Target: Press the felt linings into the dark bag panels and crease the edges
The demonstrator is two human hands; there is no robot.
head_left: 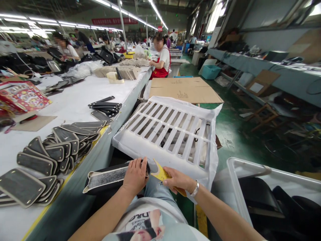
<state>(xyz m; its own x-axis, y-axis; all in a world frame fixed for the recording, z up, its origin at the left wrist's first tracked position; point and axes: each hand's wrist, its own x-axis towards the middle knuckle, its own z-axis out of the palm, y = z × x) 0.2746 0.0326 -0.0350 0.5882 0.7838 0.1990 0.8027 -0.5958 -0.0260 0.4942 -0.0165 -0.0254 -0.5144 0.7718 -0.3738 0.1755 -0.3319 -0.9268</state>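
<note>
My left hand is pressed over the right end of a long black piece. That piece looks like a leather bag part, with a grey fuzzy inner face and a pale raw edge. It lies across my lap beside the table edge. My right hand is closed round a flat yellow piece with a curved, pointed end. The yellow piece is just right of my left fingertips, apart from the black part. Some left fingers are hidden behind the black part.
On the table at left lie dark rounded panels and black straps. A white slatted rack stands ahead, with cardboard behind it. At right is a white bin of black pieces. A co-worker sits farther up.
</note>
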